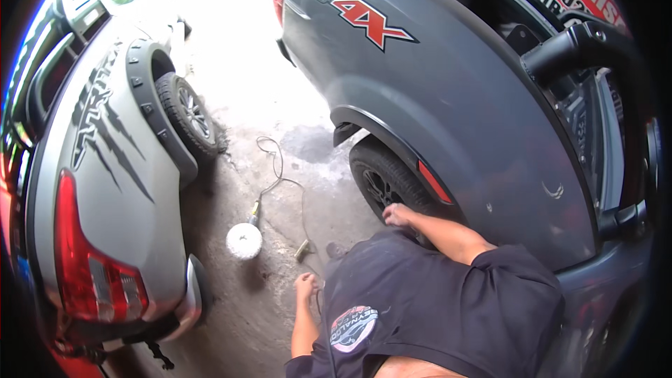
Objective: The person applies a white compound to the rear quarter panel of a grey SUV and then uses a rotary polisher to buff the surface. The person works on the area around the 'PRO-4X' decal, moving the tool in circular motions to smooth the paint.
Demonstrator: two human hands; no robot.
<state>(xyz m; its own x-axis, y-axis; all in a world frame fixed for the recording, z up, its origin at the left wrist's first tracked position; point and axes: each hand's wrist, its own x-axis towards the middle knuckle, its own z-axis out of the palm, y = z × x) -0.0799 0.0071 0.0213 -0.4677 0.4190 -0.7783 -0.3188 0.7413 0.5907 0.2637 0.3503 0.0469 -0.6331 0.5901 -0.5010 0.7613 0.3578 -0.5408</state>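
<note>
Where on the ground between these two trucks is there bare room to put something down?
Bare concrete floor lies open far up between the silver truck and grey truck. Nearer, it is crowded: the polisher and its cord lie mid-floor, beside the crouching person's hands.

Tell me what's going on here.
A person is bent low between two parked pickups. Their right hand rests against the rear tyre of the grey pickup. Their left hand is down near the concrete floor; whether it grips anything is unclear. A polisher with a round white pad lies untouched on the floor, its cord looping away. A silver pickup stands on the left.
</note>
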